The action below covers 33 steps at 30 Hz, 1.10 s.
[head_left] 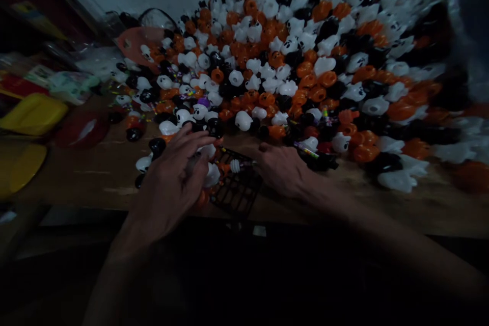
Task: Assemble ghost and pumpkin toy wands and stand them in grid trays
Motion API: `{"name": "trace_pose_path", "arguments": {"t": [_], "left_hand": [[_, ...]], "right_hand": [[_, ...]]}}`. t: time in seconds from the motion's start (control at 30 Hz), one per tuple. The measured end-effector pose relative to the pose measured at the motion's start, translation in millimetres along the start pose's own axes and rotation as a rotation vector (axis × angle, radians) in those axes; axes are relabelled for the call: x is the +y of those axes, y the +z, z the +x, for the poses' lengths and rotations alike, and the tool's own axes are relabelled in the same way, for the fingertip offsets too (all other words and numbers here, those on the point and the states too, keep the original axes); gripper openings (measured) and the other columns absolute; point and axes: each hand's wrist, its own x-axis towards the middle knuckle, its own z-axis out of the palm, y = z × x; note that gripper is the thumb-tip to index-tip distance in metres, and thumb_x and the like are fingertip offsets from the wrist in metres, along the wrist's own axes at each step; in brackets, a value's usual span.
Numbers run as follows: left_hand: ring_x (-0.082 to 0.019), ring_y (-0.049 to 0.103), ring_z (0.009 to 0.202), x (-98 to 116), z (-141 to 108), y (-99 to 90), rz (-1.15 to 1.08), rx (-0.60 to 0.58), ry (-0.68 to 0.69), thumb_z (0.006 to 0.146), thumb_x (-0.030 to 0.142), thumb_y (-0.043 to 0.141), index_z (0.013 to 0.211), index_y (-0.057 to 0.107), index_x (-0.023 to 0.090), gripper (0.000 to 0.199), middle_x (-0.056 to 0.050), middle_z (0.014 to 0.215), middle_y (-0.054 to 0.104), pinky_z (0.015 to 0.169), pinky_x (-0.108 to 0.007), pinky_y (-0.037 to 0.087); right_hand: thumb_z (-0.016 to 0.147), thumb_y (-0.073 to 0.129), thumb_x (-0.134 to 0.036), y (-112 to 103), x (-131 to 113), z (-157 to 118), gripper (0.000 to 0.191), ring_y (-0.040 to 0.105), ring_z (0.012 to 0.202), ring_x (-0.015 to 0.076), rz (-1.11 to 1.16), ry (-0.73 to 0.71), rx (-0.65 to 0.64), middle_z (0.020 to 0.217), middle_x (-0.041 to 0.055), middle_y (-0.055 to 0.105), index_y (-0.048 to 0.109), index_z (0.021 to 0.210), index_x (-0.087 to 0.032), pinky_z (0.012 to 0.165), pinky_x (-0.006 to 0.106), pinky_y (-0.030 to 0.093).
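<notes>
Slightly left of centre, my left hand (173, 178) is over a cluster of small figures with its fingers stretched out and a little bent. A white figure (212, 175) lies against its thumb side; whether they touch is hard to tell. My right hand (280, 168) is closed, fingertips pointing left. At those fingertips is a thin dark piece, and just beyond it a white ribbed piece (235, 165); what the fingers grip is hidden. Between the hands lies a black grid rack (239, 196), with orange pieces along its left side. The picture is dark and blurred.
A large heap of white ghost, orange pumpkin and black plastic heads (282, 71) covers the back and right of the wooden table (95, 173). Yellow scoop-like trays (36, 114) and a red dish (82, 127) sit left. A colourful pen-like stick (306, 150) lies beyond my right hand.
</notes>
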Motion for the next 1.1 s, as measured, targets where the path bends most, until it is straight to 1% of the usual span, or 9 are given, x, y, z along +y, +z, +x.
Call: {"name": "trace_pose_path", "arguments": {"t": [0.1, 0.17, 0.3, 0.4, 0.5, 0.7, 0.83, 0.93, 1.1], "left_hand": [[-0.024, 0.033, 0.135, -1, 1, 0.2, -0.015, -0.028, -0.028, 0.092, 0.034, 0.044, 0.117, 0.056, 0.027, 0.030, 0.003, 0.134, 0.052, 0.111, -0.044, 0.033], [-0.024, 0.031, 0.136, -1, 2, -0.3, -0.022, -0.056, -0.043, 0.092, 0.035, 0.044, 0.120, 0.055, 0.029, 0.031, 0.005, 0.135, 0.051, 0.112, -0.044, 0.031], [-0.024, 0.031, 0.136, 0, 3, -4.7, -0.030, -0.082, -0.059, 0.092, 0.038, 0.042, 0.118, 0.055, 0.030, 0.030, 0.006, 0.135, 0.050, 0.112, -0.045, 0.030], [-0.024, 0.033, 0.135, 1, 4, -7.4, -0.019, -0.079, -0.050, 0.091, 0.039, 0.043, 0.116, 0.056, 0.029, 0.030, 0.004, 0.136, 0.050, 0.112, -0.045, 0.031], [-0.024, 0.040, 0.130, 1, 6, -5.1, 0.002, -0.033, -0.050, 0.088, 0.036, 0.050, 0.115, 0.055, 0.027, 0.030, 0.001, 0.135, 0.050, 0.110, -0.043, 0.034], [-0.021, 0.044, 0.128, -1, 10, 7.6, 0.005, 0.109, 0.057, 0.084, 0.030, 0.057, 0.106, 0.062, 0.021, 0.024, -0.003, 0.125, 0.059, 0.107, -0.038, 0.038], [-0.021, 0.046, 0.126, -4, 11, 10.4, 0.023, 0.143, 0.056, 0.084, 0.029, 0.056, 0.108, 0.063, 0.020, 0.026, -0.006, 0.123, 0.061, 0.106, -0.040, 0.040], [-0.022, 0.049, 0.123, -7, 10, 12.4, 0.043, 0.164, 0.059, 0.083, 0.029, 0.056, 0.097, 0.067, 0.020, 0.019, -0.006, 0.119, 0.062, 0.104, -0.041, 0.042], [-0.023, 0.049, 0.123, -6, 6, 12.2, 0.062, 0.181, -0.008, 0.082, 0.030, 0.058, 0.090, 0.066, 0.021, 0.014, -0.005, 0.117, 0.064, 0.102, -0.042, 0.043]], "right_hand": [[0.085, 0.054, -0.029, -23, -1, 7, 0.021, 0.055, 0.065, 0.0176, 0.199, 0.038, -0.021, 0.079, 0.0072, 0.065, 0.064, 0.099, -0.018, 0.058, 0.028, 0.034], [0.083, 0.057, -0.031, -35, -2, 16, 0.020, 0.054, 0.065, 0.0150, 0.400, -0.009, -0.025, 0.077, 0.0046, 0.064, 0.065, 0.095, -0.017, 0.058, 0.026, 0.033], [0.086, 0.051, -0.024, -38, -9, 40, 0.018, 0.051, 0.065, 0.0101, 0.730, -0.146, -0.001, 0.076, 0.0023, 0.062, 0.064, 0.084, -0.011, 0.057, 0.022, 0.033], [0.087, 0.048, -0.024, -29, -16, 53, 0.021, 0.046, 0.059, 0.0079, 0.756, -0.187, 0.053, 0.071, 0.0007, 0.058, 0.063, 0.082, -0.010, 0.053, 0.021, 0.030], [0.087, 0.048, -0.024, -23, -17, 55, 0.020, 0.047, 0.059, 0.0078, 0.776, -0.213, 0.029, 0.071, -0.0001, 0.058, 0.063, 0.088, -0.010, 0.051, 0.020, 0.031], [0.085, 0.050, -0.026, -24, -16, 49, 0.024, 0.050, 0.064, 0.0098, 0.902, -0.085, -0.041, 0.076, 0.0015, 0.060, 0.064, 0.094, -0.009, 0.053, 0.020, 0.035], [0.082, 0.053, -0.024, -22, -21, 47, 0.020, 0.046, 0.059, 0.0080, 0.915, -0.096, -0.053, 0.070, -0.0006, 0.058, 0.065, 0.087, -0.009, 0.051, 0.019, 0.033], [0.081, 0.056, -0.028, -18, -25, 48, 0.020, 0.046, 0.058, 0.0082, 0.830, -0.086, -0.008, 0.066, -0.0013, 0.056, 0.065, 0.080, -0.011, 0.050, 0.020, 0.030], [0.081, 0.056, -0.027, -15, -26, 50, 0.018, 0.046, 0.058, 0.0079, 0.873, -0.016, -0.062, 0.067, -0.0016, 0.057, 0.065, 0.082, -0.012, 0.050, 0.020, 0.030]]}}
